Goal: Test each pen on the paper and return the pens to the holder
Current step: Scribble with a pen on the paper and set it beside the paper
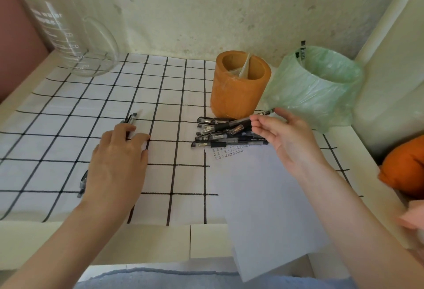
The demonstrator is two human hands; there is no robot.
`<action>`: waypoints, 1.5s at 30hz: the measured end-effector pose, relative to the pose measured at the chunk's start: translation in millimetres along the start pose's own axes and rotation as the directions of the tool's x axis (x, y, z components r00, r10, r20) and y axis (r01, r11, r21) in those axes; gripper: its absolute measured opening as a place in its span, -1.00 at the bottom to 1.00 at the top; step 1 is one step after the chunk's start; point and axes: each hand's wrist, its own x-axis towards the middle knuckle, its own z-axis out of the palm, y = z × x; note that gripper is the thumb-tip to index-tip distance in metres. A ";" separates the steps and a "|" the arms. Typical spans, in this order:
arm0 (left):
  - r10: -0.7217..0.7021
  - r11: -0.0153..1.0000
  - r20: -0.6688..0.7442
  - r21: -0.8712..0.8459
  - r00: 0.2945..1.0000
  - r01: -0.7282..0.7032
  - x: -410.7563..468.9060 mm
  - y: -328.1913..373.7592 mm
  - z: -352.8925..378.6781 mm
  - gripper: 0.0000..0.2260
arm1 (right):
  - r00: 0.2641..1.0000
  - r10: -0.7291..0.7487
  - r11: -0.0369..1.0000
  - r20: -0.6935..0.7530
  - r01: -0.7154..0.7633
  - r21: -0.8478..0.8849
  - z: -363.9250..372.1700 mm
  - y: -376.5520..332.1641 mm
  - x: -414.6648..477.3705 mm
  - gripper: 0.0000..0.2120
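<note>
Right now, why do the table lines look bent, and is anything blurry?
Head view: wide-angle lens bows the checked cloth; the glass jug is stretched and soft; light is diffuse, no hard shadows; the right hand and its pen look fairly sharp.

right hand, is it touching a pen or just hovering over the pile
Touching. The head view shows the right hand pinching one black pen in its fingers, with that pen crossing above the pile of pens.

White print on the glass jug (pixel 66 32) at the table's far left corner: "water" reads, the other lines and scale figures blur; paper (pixel 263 197), far edge, rows of small marks like 正; barrel print on the pens (pixel 220 132) too small.
</note>
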 end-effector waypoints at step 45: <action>0.358 0.573 0.270 -0.820 0.894 0.018 -3.9 69.6 -21.6 -0.80 | 0.870 0.017 0.926 0.493 0.172 -0.335 17.1 12.6 -42.4 -0.91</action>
